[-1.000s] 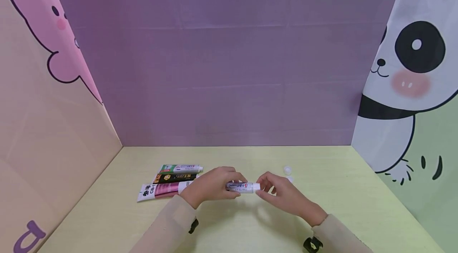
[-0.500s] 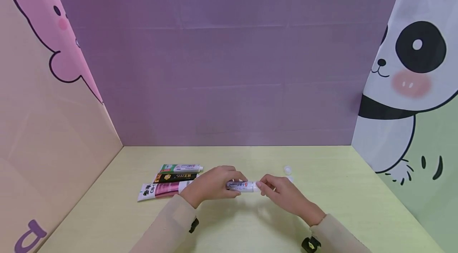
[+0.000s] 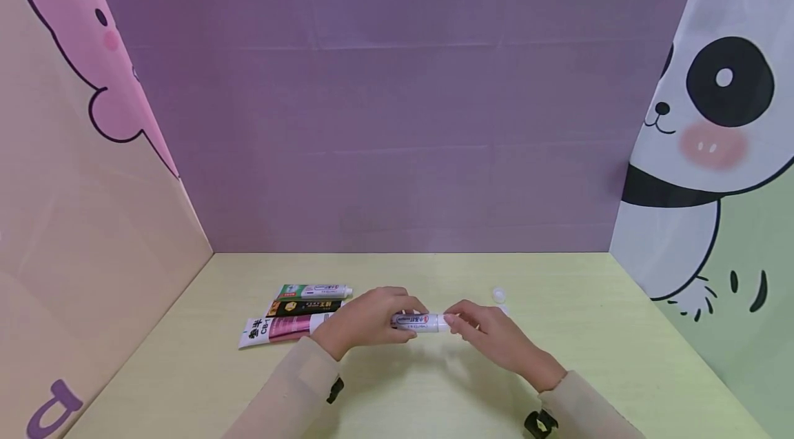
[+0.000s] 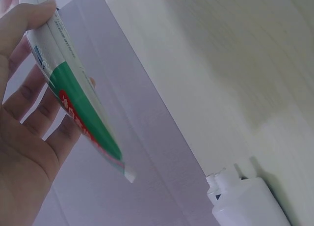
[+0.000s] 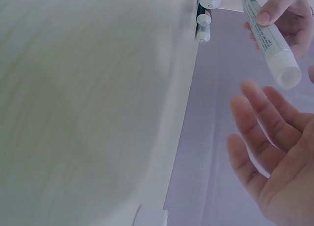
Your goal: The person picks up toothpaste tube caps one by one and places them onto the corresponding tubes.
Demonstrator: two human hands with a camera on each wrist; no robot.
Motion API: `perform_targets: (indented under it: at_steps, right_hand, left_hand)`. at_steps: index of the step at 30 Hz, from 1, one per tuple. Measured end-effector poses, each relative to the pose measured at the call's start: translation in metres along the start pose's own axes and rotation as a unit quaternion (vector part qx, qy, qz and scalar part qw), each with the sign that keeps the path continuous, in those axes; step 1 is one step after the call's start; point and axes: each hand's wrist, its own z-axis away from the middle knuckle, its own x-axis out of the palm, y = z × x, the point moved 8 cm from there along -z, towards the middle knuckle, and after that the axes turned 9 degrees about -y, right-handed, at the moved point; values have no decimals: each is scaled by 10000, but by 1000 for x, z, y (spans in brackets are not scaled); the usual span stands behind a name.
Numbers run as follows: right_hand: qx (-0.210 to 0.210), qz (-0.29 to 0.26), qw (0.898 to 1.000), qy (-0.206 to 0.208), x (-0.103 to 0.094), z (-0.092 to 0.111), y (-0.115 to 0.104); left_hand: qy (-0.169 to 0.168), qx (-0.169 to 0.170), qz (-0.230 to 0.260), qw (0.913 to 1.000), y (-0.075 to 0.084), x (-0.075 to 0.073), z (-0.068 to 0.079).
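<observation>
White-and-green tube (image 3: 412, 322) in the left hand (image 3: 370, 318) at the lower middle of the head view, its white cap (image 5: 287, 74) towards the right hand (image 3: 498, 337).

Left grip pinches the tube between thumb and fingers, holding it above the pale surface (image 3: 595, 329); the right grip is loosely spread around the cap — I cannot tell whether a fingertip touches it. Three more tubes lie stacked up the lower left of the frame, close together: a pink-and-white tube (image 3: 288, 330) nearest, a black tube (image 3: 305, 309) in the middle, a green-and-white tube (image 3: 316, 292) farthest. Right of centre, just beyond the right hand, sits a small round lid (image 3: 499, 295) — white, on the surface. Behind rises a purple backdrop (image 3: 397, 115).
</observation>
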Motion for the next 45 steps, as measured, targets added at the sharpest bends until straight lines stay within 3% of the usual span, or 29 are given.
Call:
perform_targets:
  at_steps: [3,10,18,30,45]
  right_hand:
    - [-98,44,9999,111,-2,0,-2]
    - [-786,138,9961,371,-3,1,-13]
    - [-1028,255,9936,389,-3,2,-17]
    - [-899,205,9952,316,-4,2,-12]
    - [-314,76,9994,-102,2,1,-3]
  left_hand:
    - [24,33,-4,10000,1,-1,0]
    - [-1,57,81,10000,2,-1,0]
    - [45,166,20,9998,3,0,-2]
    - [7,150,82,9999,3,1,-2]
    - [-60,132,50,9999,4,2,-4]
